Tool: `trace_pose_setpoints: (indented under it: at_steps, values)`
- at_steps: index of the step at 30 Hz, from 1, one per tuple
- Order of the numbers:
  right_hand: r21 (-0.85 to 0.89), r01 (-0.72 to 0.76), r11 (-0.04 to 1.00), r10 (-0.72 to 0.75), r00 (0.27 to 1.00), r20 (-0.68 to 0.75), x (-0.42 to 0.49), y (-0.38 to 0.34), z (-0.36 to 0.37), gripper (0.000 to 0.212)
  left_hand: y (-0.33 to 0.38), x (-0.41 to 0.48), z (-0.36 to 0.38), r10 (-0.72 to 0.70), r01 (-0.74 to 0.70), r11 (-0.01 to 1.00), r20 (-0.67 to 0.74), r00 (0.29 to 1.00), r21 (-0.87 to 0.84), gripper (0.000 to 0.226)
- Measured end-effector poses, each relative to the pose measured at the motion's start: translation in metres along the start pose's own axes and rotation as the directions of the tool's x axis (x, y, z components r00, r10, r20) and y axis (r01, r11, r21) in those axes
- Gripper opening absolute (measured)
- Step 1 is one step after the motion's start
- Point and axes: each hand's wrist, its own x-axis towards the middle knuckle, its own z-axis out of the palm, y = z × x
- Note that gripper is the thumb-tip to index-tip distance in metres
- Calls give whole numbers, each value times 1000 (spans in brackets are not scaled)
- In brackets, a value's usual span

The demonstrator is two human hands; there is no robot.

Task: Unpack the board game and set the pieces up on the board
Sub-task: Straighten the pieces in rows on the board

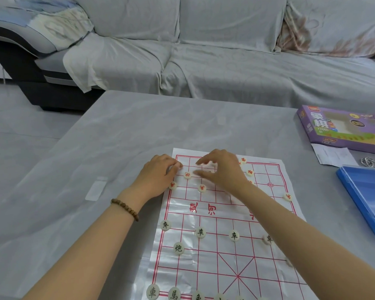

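Observation:
A glossy paper xiangqi board (217, 252) with a red grid lies on the grey table. Round cream pieces with black characters (200, 232) stand on the near half, and pieces with red characters (202, 188) on the far half. My left hand (158, 176) rests at the board's far left corner, fingers curled on a piece that is mostly hidden. My right hand (221, 169) hovers over the far rows with fingers spread and pinching toward the board; whether it holds a piece is hidden. Several red pieces (249, 172) sit just right of that hand.
The purple game box (342, 128) lies at the table's right edge, with a white paper slip (331, 156) and a blue plastic lid (368, 202) nearer. A small clear plastic bag (96, 188) lies left of the board. A covered sofa (204, 50) stands behind the table.

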Motion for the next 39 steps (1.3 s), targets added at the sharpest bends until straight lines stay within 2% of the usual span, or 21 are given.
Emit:
trace_pose_setpoints:
  at_steps: [3,5,7,9,11,13,17,21,25,28,32,36,39]
  values:
    - [173,-65,983,91,985,-146,-15,34,-37,18,13,2,3,53,-53,999,-37,998,5,35]
    - [207,-142,968,177,971,-163,-27,62,-58,13,26,4,7,108,-107,994,-42,993,14,35]
    - [199,-196,960,223,966,-127,-37,87,-72,10,37,6,12,162,-162,987,-8,987,17,36]
    - [176,-228,957,237,971,-31,-46,102,-76,11,48,6,19,215,-216,976,49,975,13,37]
    - [173,-239,955,229,970,76,-52,108,-72,13,58,7,27,266,-268,963,85,960,8,39]
    - [186,-219,958,201,973,114,-54,108,-65,14,66,8,32,290,-293,956,96,952,15,42]
    - [137,-205,969,185,972,144,-46,102,-54,21,69,11,37,295,-296,955,59,954,19,42]
    - [63,-159,985,147,977,154,-41,103,-53,17,73,17,41,279,-277,959,35,960,-53,45]
    - [-99,-244,965,252,965,76,-44,116,-62,21,79,19,45,291,-289,955,25,956,-68,45]
    - [-68,-308,949,312,949,54,-49,127,-69,21,79,18,49,273,-272,962,69,959,-24,44]
    - [16,-277,961,271,950,155,-53,130,-74,22,80,17,49,258,-258,966,94,962,-8,46]
    - [-1,-291,957,289,950,123,-51,130,-72,20,83,15,47,259,-264,964,129,957,21,45]
    - [-83,-288,954,295,950,106,-48,127,-69,28,83,14,48,259,-272,961,181,949,55,45]
